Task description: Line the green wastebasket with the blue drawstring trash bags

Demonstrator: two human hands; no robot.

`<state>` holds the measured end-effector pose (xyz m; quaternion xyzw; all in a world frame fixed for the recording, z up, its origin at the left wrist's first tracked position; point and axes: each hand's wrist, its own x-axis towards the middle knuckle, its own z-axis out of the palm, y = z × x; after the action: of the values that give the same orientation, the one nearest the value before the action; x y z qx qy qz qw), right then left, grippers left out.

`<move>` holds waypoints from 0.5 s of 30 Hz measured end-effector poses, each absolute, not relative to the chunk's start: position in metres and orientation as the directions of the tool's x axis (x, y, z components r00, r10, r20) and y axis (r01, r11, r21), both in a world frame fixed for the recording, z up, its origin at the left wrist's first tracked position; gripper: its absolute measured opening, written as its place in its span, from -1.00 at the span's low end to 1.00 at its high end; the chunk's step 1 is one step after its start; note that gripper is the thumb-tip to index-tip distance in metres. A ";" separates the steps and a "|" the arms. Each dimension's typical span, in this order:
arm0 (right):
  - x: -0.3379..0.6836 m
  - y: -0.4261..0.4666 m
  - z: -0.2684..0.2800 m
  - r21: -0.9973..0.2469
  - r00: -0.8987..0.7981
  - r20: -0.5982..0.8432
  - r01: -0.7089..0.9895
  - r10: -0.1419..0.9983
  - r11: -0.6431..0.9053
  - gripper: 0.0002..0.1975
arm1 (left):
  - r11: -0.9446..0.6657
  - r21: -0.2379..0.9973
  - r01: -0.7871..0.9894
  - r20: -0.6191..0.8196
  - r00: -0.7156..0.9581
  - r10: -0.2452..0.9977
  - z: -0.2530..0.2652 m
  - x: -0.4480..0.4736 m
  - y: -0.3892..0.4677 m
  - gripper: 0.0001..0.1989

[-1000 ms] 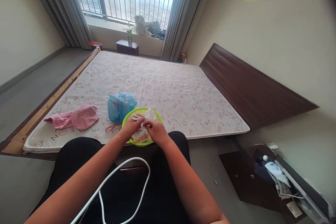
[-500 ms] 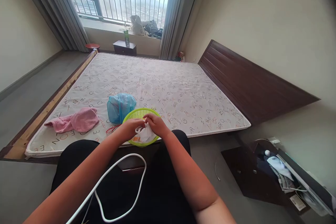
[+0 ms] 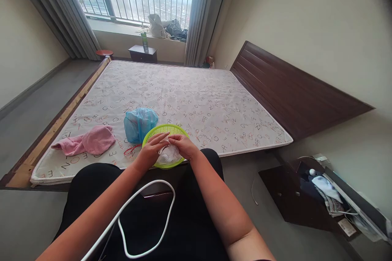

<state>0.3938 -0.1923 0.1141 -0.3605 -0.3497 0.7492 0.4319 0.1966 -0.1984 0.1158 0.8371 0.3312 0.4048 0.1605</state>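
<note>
A white plastic bag (image 3: 170, 154) lies bunched up in a lime-green plastic basket (image 3: 167, 166) at the mattress's near edge. My right hand (image 3: 183, 147) pinches the top of this bag between thumb and fingertips. Over the basket's left side, my left hand (image 3: 153, 149) has its fingers stretched out and apart, touching or just above the bag. Behind the basket, to the left, sits a full blue plastic bag (image 3: 141, 124). Something thin and red, perhaps scissor handles (image 3: 131, 149), lies beside the basket, partly hidden by my left hand.
A pink towel (image 3: 88, 142) is crumpled on the letter-patterned mattress (image 3: 183, 94). A white cable (image 3: 147, 181) loops in front of my lap. To the right stands a dark nightstand (image 3: 284, 195) with cloths on it, below the headboard (image 3: 294, 85).
My left fingers have straightened and spread from a closed grip. The white bag has shifted, and its orange print no longer shows. The view has tipped slightly.
</note>
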 end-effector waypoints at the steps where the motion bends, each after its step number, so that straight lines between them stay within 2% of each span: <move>1: 0.395 -0.193 0.115 -0.829 -0.381 -0.248 -0.392 0.891 -0.398 -0.45 | -0.711 0.545 0.444 0.551 0.450 0.703 0.115 0.196 -0.199 -0.73; 4: 0.397 -0.194 0.117 -0.814 -0.439 -0.272 -0.371 0.856 -0.448 -0.44 | -0.700 0.545 0.462 0.517 0.473 0.714 0.113 0.196 -0.199 -0.75; 6: 0.397 -0.193 0.117 -0.812 -0.398 -0.291 -0.379 0.870 -0.444 -0.45 | -0.710 0.547 0.444 0.504 0.502 0.702 0.113 0.196 -0.200 -0.75; 10: 0.407 -0.184 0.114 -0.767 -0.030 -0.340 -0.570 0.940 -0.295 -0.50 | -0.668 0.614 0.420 0.496 0.453 0.741 0.109 0.192 -0.204 -0.70; 12: 0.423 -0.177 0.112 -0.729 0.176 -0.392 -0.658 0.903 -0.189 -0.55 | -0.615 0.666 0.422 0.486 0.381 0.787 0.102 0.186 -0.208 -0.68; 15: 0.453 -0.168 0.110 -0.747 0.393 -0.445 -0.659 0.805 -0.091 -0.63 | -0.505 0.754 0.419 0.421 0.282 0.862 0.082 0.173 -0.214 -0.65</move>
<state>0.4531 -0.1683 0.1097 -0.4974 -0.0736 0.5462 0.6700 0.1729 -0.2138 0.0816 0.7568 0.4231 0.4241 0.2613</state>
